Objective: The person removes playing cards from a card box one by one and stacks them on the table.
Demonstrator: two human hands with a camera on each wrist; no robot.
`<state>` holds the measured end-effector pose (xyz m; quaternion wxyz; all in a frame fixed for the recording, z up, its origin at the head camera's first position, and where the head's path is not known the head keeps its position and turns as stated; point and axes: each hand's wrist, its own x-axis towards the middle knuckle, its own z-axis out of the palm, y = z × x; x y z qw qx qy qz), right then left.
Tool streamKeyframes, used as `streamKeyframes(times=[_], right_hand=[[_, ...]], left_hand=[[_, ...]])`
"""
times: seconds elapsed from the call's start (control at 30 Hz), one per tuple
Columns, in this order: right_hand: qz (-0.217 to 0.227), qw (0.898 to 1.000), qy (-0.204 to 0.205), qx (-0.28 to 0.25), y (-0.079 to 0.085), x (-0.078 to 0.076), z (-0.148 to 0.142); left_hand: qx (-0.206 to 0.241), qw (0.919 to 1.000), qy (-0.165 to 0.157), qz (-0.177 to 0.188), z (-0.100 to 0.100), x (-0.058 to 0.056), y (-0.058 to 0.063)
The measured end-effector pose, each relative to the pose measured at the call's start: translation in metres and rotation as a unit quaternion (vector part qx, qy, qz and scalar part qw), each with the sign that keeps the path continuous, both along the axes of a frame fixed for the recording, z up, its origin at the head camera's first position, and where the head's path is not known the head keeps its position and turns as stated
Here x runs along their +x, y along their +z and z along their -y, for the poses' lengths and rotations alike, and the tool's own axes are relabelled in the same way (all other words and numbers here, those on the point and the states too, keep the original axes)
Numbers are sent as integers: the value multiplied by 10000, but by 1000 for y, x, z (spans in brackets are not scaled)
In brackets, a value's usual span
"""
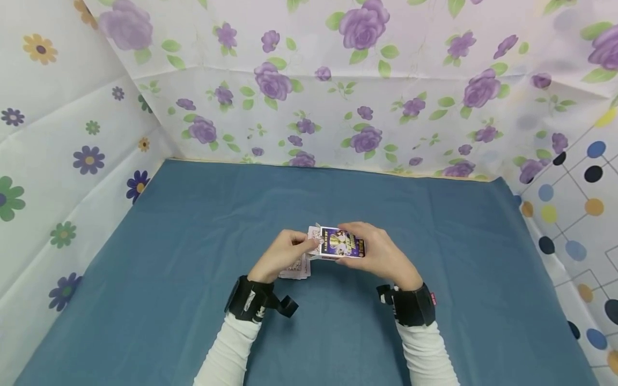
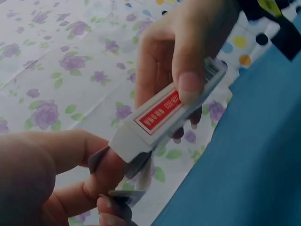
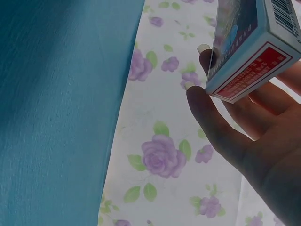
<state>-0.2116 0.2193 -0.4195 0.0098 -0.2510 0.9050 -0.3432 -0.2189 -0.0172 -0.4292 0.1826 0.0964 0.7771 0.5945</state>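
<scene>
Playing-card box [image 1: 341, 243] is held between my two hands, above the blue cloth [image 1: 193, 241]. Its long axis runs left to right across my front, with the right end angled slightly toward me. The face with the gold trophy print [image 1: 338, 242] is turned up; the narrow side with the red label [image 2: 157, 112] faces me. The flapped end points left, its dark flap [image 2: 98, 159] folded outward.

Right hand [image 1: 381, 251]: grasps the right part of the box, thumb on the near narrow side, fingers curled along the far side.

Left hand [image 1: 284, 251]: thumb and fingers are bent in a pinch at the flapped end. I cannot tell whether the pinch takes in a card as well as the flaps.

Patterned playing cards [image 1: 296, 269] lie on the cloth, partly covered by my left hand. Black wrist straps [image 1: 414, 306] encircle both wrists, over white sleeves [image 1: 427, 351].
</scene>
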Motion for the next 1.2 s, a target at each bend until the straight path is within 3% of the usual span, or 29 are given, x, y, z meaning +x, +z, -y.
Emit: streamKeyframes(times=[0.3, 0.47, 0.67, 0.93, 1.03, 1.2], right_hand=[[-44, 10000, 5, 24, 1, 0, 3], [-52, 9999, -47, 76, 0, 0, 1], [-61, 9998, -151, 104, 0, 0, -2], [-87, 9998, -148, 67, -2, -1, -3], [-95, 9998, -145, 90, -3, -2, -3], [-103, 9997, -185, 91, -3, -2, -4]], left_hand=[[365, 9992, -134, -20, 14, -2, 0], [386, 9993, 12, 16, 26, -3, 4], [908, 9952, 127, 338, 36, -4, 8], [1194, 9924, 167, 243, 43, -7, 6], [1496, 9869, 500, 334, 45, -10, 4], [1721, 9726, 1483, 497, 50, -16, -2]])
